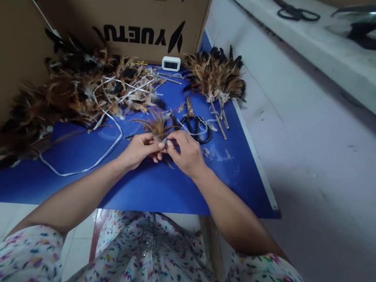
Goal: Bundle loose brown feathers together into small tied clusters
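Between my hands, above the blue table, is a small bunch of brown feathers with its tips fanned away from me. My left hand is closed, pinching the base of the bunch between thumb and fingers. My right hand is closed at the same base, its fingertips pressed together beside my left thumb. What the right fingertips pinch is too small to make out. Just beyond my right hand lie black-handled scissors, with a pale string looped over them.
Loose brown and black feathers pile up along the left, with white string trailing from them. Tied feather bundles on sticks lie at the back right. A small white digital clock stands before a cardboard box. A ledge with more scissors runs along the right wall.
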A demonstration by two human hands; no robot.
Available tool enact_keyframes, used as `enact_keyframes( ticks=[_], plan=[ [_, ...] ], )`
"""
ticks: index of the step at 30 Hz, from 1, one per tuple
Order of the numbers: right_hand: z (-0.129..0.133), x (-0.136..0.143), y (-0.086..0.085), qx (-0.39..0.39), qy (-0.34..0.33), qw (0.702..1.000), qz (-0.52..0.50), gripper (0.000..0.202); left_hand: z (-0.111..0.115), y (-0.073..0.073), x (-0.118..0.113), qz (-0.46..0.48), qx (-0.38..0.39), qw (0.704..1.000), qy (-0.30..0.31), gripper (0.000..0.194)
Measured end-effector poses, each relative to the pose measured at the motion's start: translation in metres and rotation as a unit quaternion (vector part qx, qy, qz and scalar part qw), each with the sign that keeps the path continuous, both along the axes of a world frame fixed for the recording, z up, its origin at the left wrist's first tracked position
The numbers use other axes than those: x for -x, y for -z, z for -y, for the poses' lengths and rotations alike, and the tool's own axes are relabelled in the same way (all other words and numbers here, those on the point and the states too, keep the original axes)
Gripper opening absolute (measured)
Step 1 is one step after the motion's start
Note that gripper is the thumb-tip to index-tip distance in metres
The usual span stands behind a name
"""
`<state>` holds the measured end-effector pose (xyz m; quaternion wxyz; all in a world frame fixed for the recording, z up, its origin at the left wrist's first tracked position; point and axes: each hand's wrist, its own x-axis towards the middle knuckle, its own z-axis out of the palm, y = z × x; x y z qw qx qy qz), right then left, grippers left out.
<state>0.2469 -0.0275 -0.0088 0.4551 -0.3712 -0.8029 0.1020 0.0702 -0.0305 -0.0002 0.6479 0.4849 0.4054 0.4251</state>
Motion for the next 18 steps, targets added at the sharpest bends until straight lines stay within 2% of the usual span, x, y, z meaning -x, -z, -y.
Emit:
enact_keyframes(
  ticks=[5,11,14,18],
  plan=[
    [-0.007,-0.006,0.003,0.018,0.03,0.998,-0.044,0.014,-0.012,0.007,0.008,-0.074,-0.126,0.983,-0.107,0.037],
    [-0.019,-0.012,0.008,0.012,0.064,0.997,-0.051,0.018,-0.024,0.011,0.015,-0.095,-0.184,0.966,-0.153,0.036],
    [-0.023,-0.014,0.011,0.022,0.076,0.996,-0.041,0.017,-0.022,0.002,0.017,-0.11,-0.204,0.957,-0.176,0.037],
    [-0.026,-0.016,0.014,0.032,0.077,0.996,-0.044,0.016,-0.004,-0.021,0.03,-0.167,-0.273,0.93,-0.182,0.039]
  ],
)
